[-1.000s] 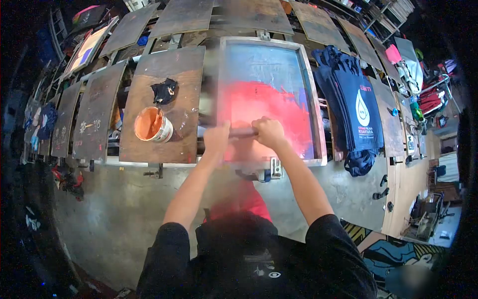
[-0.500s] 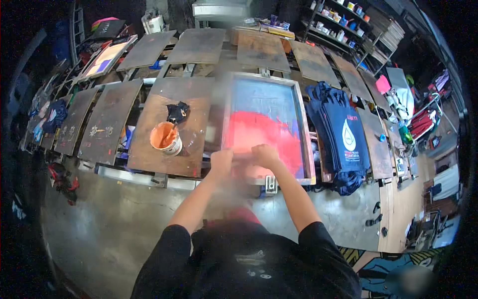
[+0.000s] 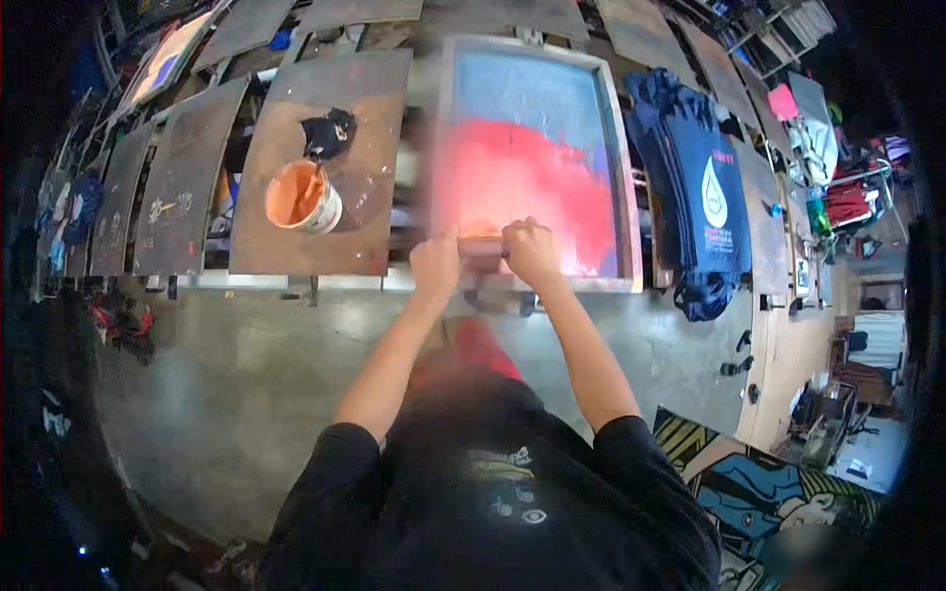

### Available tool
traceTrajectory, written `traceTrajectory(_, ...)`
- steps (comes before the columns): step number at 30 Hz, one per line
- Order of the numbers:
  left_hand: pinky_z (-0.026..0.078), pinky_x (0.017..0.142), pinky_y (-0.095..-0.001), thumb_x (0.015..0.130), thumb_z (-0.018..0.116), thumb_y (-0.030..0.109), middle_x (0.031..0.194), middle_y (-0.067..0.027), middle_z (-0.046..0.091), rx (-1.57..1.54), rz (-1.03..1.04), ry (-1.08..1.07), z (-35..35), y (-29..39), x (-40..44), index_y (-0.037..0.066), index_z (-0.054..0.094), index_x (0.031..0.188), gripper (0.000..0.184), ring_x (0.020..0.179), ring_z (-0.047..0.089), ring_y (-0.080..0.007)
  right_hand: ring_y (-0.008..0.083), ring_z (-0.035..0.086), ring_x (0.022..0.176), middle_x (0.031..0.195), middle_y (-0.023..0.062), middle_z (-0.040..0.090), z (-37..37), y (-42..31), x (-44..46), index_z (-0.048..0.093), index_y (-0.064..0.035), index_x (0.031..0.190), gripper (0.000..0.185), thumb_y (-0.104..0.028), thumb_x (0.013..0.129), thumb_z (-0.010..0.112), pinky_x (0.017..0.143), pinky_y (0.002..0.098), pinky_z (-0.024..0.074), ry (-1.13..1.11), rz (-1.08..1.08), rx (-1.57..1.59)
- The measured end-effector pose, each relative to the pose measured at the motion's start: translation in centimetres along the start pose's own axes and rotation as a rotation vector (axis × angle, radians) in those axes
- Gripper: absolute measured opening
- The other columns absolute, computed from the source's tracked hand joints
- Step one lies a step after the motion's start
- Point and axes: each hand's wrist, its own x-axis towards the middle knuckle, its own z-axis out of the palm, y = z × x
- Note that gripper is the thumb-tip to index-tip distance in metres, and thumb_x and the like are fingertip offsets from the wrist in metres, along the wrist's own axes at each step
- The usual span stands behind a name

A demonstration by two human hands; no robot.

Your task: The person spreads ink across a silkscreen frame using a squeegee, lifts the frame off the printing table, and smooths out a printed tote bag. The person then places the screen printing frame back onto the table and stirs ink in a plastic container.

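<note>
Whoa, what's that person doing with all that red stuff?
The person's left hand and right hand are both gripping a bar near the close end of a framed screen. Red colour covers much of the screen's nearer part, while the far part looks blue. To the left, a bucket of orange stuff stands on a board. Dark blue printed cloth lies to the right.
</note>
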Motion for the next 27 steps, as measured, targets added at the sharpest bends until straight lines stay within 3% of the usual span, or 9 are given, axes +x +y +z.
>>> traceTrajectory(8, 0.051, 0.063, -0.0488, 0.072, 0.079, 0.026, 0.074, -0.0183, 0.066, -0.046, -0.049, -0.060, -0.1, 0.9, -1.9, 0.005, 0.060, 0.097, 0.038, 0.072, 0.067, -0.0385, 0.0279, 0.064, 0.087, 0.085, 0.0069, 0.068, -1.1, -0.1, -1.9, 0.066, -0.0119, 0.075, 0.016, -0.015, 0.062, 0.076, 0.076, 0.0410, 0.0537, -0.040, 0.007, 0.020)
traceTrajectory(11, 0.051, 0.064, -0.0488, 0.068, 0.083, 0.029, 0.076, -0.0186, 0.066, -0.037, -0.039, -0.093, -1.9, 1.1, 0.2, 0.005, 0.059, 0.096, 0.044, 0.077, 0.066, -0.0398, 0.0284, 0.065, 0.087, 0.086, 0.0072, 0.068, -1.0, 1.3, 0.5, 0.066, -0.0124, 0.075, 0.019, -0.020, 0.061, 0.077, 0.075, 0.0425, 0.0538, -0.072, -0.031, 0.022)
traceTrajectory(13, 0.051, 0.069, -0.0488, 0.065, 0.085, 0.032, 0.085, -0.0184, 0.068, -0.011, -0.065, -0.224, -2.4, 0.7, 2.2, 0.006, 0.058, 0.098, 0.049, 0.085, 0.066, -0.0396, 0.0301, 0.066, 0.084, 0.086, 0.0077, 0.069, -1.3, 1.9, 2.5, 0.066, -0.0127, 0.076, 0.027, -0.030, 0.060, 0.078, 0.072, 0.0436, 0.0538, -0.279, -0.043, -0.011)
traceTrajectory(14, 0.051, 0.069, -0.0488, 0.065, 0.085, 0.032, 0.085, -0.0184, 0.068, 0.001, -0.060, -0.213, -2.6, 0.5, 2.4, 0.006, 0.058, 0.098, 0.049, 0.085, 0.066, -0.0396, 0.0301, 0.066, 0.084, 0.086, 0.0077, 0.069, -1.4, 2.3, 2.9, 0.066, -0.0127, 0.076, 0.027, -0.030, 0.060, 0.078, 0.072, 0.0436, 0.0538, -0.263, -0.047, -0.006)
traceTrajectory(16, 0.052, 0.071, -0.0496, 0.078, 0.072, 0.024, 0.086, -0.0171, 0.068, -0.091, 0.055, -0.069, -3.1, 0.7, 3.1, 0.007, 0.061, 0.094, 0.026, 0.086, 0.067, -0.0377, 0.0311, 0.066, 0.081, 0.085, 0.0086, 0.068, -2.5, 3.2, 4.3, 0.066, -0.0124, 0.079, 0.033, -0.038, 0.061, 0.077, 0.070, 0.0443, 0.0537, -0.239, -0.165, 0.090)
traceTrajectory(18, 0.052, 0.073, -0.0496, 0.076, 0.072, 0.018, 0.097, -0.0149, 0.067, -0.088, 0.038, -0.055, -3.0, 1.1, 4.2, 0.008, 0.061, 0.099, 0.027, 0.091, 0.065, -0.0372, 0.0314, 0.066, 0.081, 0.085, 0.0089, 0.068, -3.5, 3.8, 4.6, 0.065, -0.0120, 0.080, 0.034, -0.039, 0.062, 0.076, 0.070, 0.0445, 0.0535, -0.206, -0.162, 0.127)
traceTrajectory(20, 0.050, 0.078, -0.0489, 0.073, 0.073, 0.013, 0.108, -0.0126, 0.062, -0.075, 0.039, -0.026, -2.0, 0.8, 4.9, 0.010, 0.059, 0.108, 0.037, 0.098, 0.062, -0.0359, 0.0317, 0.066, 0.081, 0.085, 0.0092, 0.068, -3.7, 3.9, 4.2, 0.065, -0.0115, 0.081, 0.035, -0.040, 0.062, 0.076, 0.070, 0.0446, 0.0533, -0.189, -0.156, 0.180)
traceTrajectory(21, 0.049, 0.085, -0.0447, 0.062, 0.087, 0.021, 0.117, -0.0132, 0.060, -0.066, 0.020, -0.101, -2.3, 1.2, 5.6, 0.007, 0.056, 0.107, 0.057, 0.110, 0.058, -0.0350, 0.0321, 0.066, 0.080, 0.085, 0.0097, 0.068, -3.6, 4.1, 3.8, 0.064, -0.0109, 0.081, 0.035, -0.038, 0.063, 0.076, 0.070, 0.0450, 0.0531, -0.122, -0.094, 0.233)
traceTrajectory(27, 0.046, 0.093, -0.0446, 0.064, 0.081, 0.013, 0.114, -0.0073, 0.061, -0.133, 0.162, -0.076, -3.4, 5.6, 9.3, 0.012, 0.057, 0.120, 0.061, 0.110, 0.057, -0.0311, 0.0348, 0.066, 0.082, 0.088, 0.0126, 0.066, -2.8, 5.2, 0.6, 0.061, -0.0089, 0.089, 0.035, -0.031, 0.067, 0.076, 0.069, 0.0467, 0.0525, 0.127, 0.188, 0.400)
